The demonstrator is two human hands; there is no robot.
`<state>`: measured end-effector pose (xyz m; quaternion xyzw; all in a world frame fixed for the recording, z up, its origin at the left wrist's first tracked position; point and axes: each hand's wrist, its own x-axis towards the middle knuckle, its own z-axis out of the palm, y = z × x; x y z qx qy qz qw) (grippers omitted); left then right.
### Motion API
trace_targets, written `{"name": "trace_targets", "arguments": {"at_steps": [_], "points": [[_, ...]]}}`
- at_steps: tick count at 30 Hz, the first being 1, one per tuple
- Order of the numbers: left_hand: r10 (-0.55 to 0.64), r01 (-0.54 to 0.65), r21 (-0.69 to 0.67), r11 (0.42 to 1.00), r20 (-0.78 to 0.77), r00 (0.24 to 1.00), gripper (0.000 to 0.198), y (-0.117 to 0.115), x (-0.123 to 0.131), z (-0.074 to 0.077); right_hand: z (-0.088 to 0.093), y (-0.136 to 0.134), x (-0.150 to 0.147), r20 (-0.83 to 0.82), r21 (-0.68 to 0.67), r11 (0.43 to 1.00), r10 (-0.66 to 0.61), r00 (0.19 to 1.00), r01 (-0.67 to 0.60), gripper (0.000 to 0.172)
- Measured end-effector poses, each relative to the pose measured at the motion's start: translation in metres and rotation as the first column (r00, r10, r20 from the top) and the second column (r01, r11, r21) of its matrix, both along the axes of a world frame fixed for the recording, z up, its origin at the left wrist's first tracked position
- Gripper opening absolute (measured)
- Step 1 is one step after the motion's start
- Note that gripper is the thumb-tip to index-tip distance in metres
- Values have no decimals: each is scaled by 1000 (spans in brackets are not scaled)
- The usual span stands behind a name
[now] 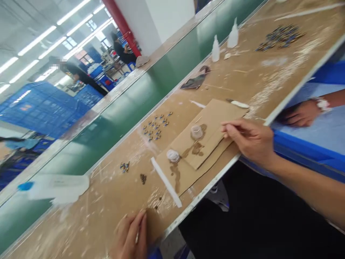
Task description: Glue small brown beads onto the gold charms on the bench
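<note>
My right hand (250, 140) is closed in a pinch at the right edge of a cardboard piece (215, 111); whatever its fingertips hold is too small to make out. On the cardboard are a small whitish cup-like lump (196, 132), a second white lump (173, 155) and brown wet stains. My left hand (132, 233) rests low on the bench with its fingers drawn together, and I cannot make out what is between them. Near it are a white strip (166, 182), a small dark pile of bits (143, 178) and a cluster of small blue-and-gold parts (124, 167).
More blue-and-gold parts (156, 126) lie spread behind the cardboard, with a larger heap (280, 37) far right. Two white squeeze bottles (215, 49) stand near the green belt (145, 93). A bottle (59, 186) lies at left. Another person's hand (302, 113) is over a blue bin.
</note>
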<state>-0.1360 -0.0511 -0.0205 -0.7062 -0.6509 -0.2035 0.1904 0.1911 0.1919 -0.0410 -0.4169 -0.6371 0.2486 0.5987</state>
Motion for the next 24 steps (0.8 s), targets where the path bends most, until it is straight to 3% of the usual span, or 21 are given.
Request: {"name": "trace_targets", "arguments": {"at_steps": [5, 10, 16, 21, 24], "points": [[-10, -1, -79, 997, -137, 990, 18, 12, 25, 6, -2, -3, 0, 48, -35, 998, -42, 998, 44, 16], [-39, 21, -97, 995, -195, 980, 25, 9, 29, 7, -4, -2, 0, 38, -27, 999, -45, 998, 46, 17], [-14, 0, -74, 997, -179, 984, 33, -1, 31, 1, -4, -1, -3, 40, -27, 995, -91, 995, 92, 20], [86, -88, -44, 995, -61, 994, 36, -10, 35, -5, 5, -6, -7, 55, 52, 993, -113, 992, 110, 18], [119, -119, -45, 992, 4, 993, 34, -12, 39, -7, 13, -12, -11, 90, -15, 991, -133, 987, 135, 20]]}}
